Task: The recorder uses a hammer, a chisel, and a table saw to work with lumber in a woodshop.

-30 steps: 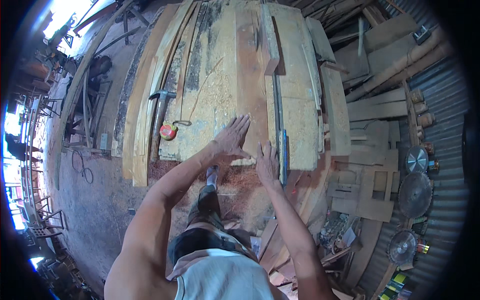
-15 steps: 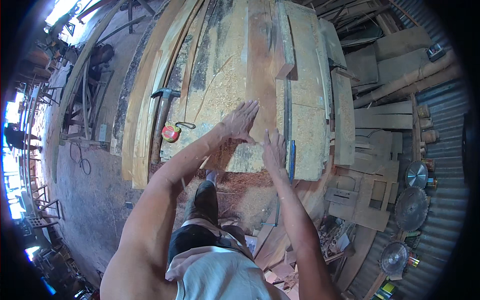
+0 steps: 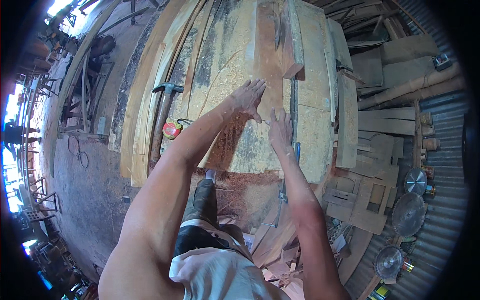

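Note:
A reddish-brown board point(image 3: 267, 60) lies lengthwise on the sawdust-covered wooden worktable point(image 3: 314, 145). My left hand point(image 3: 246, 97) rests flat at its left side, fingers stretched forward and together, thumb out toward the right hand. At the near end of the board is my right hand point(image 3: 280, 131), its index finger pointing forward and the other fingers partly bent, with no object visible in its grasp. The two hands nearly meet at the left thumb. A long dark straight bar point(image 3: 294, 100) runs close along the right side, with a thick wooden piece point(image 3: 291, 55) beside it farther off.
A hammer point(image 3: 164, 105) and a red-and-yellow tape measure point(image 3: 172, 129) lie left of my left arm. A blue-barred clamp point(image 3: 284, 192) hangs at the near edge. Circular saw blades point(image 3: 409, 214) hang along the right wall. Someone crouches point(image 3: 100, 50) at far left.
Both hands have moved forward, away from me, and the board's near end has slid forward with them. The tape measure's clip is now partly behind my left arm.

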A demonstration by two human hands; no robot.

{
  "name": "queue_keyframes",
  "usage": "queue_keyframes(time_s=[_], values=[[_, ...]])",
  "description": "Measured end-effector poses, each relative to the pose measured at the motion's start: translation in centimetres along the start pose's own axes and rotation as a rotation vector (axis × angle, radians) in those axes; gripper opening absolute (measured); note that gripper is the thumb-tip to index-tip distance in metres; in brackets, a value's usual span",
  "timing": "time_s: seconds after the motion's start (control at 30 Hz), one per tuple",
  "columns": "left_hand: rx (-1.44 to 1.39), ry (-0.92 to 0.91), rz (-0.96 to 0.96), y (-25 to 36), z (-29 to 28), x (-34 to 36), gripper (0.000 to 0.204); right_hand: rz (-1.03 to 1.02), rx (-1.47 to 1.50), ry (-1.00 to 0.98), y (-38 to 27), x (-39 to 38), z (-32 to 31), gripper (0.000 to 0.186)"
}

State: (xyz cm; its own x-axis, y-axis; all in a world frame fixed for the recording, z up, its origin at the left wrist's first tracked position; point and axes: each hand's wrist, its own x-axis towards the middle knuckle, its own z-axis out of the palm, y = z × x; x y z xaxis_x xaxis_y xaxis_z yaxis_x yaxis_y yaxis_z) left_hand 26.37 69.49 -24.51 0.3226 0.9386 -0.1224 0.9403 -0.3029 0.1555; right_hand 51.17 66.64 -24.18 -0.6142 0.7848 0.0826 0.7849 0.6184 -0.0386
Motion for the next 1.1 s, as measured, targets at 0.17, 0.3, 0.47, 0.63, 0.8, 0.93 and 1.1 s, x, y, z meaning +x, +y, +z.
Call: queue_keyframes(time_s=[0.17, 0.3, 0.47, 0.63, 0.8, 0.93, 1.1], values=[[-0.019, 0.009, -0.012, -3.0, -0.6, 3.0, 0.171, 0.022, 0.037, -0.012, 0.5, 4.2, 0.4, 0.055], [-0.050, 0.003, -0.028, -5.1, -1.1, 5.0, 0.170, 0.048, 0.052, -0.035, 0.9, 7.2, 0.3, 0.057], [-0.016, 0.061, -0.019, -6.6, -2.0, 5.7, 0.160, 0.060, 0.034, -0.050, 1.1, 9.6, 0.0, 0.059], [-0.044, 0.118, 0.055, -7.6, -1.1, 3.3, 0.122, 0.069, 0.005, -0.016, 1.4, 11.5, 0.5, 0.060], [-0.076, 0.206, 0.043, -8.8, 0.2, 3.8, 0.096, 0.154, 0.039, -0.109, 1.2, 13.9, 0.0, 0.057], [-0.021, 0.139, 0.027, -9.8, -0.1, 5.5, 0.100, 0.202, 0.097, 0.013, 0.0, 14.1, -1.8, 0.056], [0.027, 0.137, -0.012, -11.4, -1.3, 7.8, 0.103, 0.294, 0.161, 0.145, 0.0, 5.8, -4.4, 0.061]])
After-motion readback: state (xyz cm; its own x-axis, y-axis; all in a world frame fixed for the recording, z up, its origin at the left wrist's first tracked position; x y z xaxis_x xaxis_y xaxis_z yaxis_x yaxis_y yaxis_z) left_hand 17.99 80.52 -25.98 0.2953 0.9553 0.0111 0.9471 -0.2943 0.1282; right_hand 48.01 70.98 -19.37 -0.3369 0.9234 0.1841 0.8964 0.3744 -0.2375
